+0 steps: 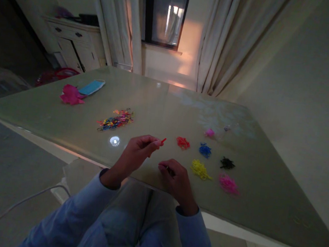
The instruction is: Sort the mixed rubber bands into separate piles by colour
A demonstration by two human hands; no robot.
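Observation:
My left hand (140, 152) is closed in a pinch on a small red rubber band (163, 141), whose end sticks out past the fingertips above the table. Lower and to its right, my right hand (178, 177) has its fingers curled together; a dark bit shows inside, too small to name. Small piles of what look like rubber bands lie sorted by colour beyond and right of it: red (182, 142), blue (205, 150), yellow (200, 169), black (227, 163) and pink (228, 183). A mixed-colour pile (116, 119) lies to the left of my hands.
The glossy table (154, 103) reaches toward a curtained window. At its far left lie a blue face mask (92, 87) and a crumpled pink piece (72, 94). A small pink lump (209, 133) sits behind the blue pile. A cabinet (73, 43) stands at the back left.

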